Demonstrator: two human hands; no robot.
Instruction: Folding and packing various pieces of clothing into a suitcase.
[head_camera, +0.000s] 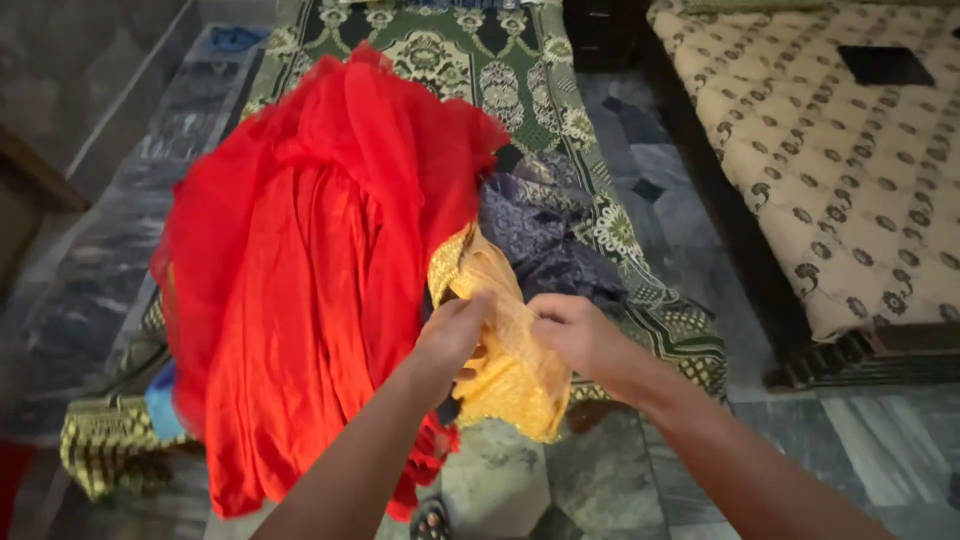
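My left hand (452, 335) and my right hand (570, 332) both grip a yellow-gold patterned cloth (505, 365), which hangs bunched between them. Just left of it lies a big heap of red fabric (300, 260), spread over a green patterned mat (470, 60) on the floor. A dark blue-purple patterned cloth (540, 230) sits crumpled behind my right hand, partly under the red fabric's edge.
A mattress with a cream paisley cover (850, 150) lies at the right, a dark flat object (885, 65) on it. Grey marbled floor tiles (640, 470) surround the mat. A blue item (160, 405) peeks out at the mat's lower left.
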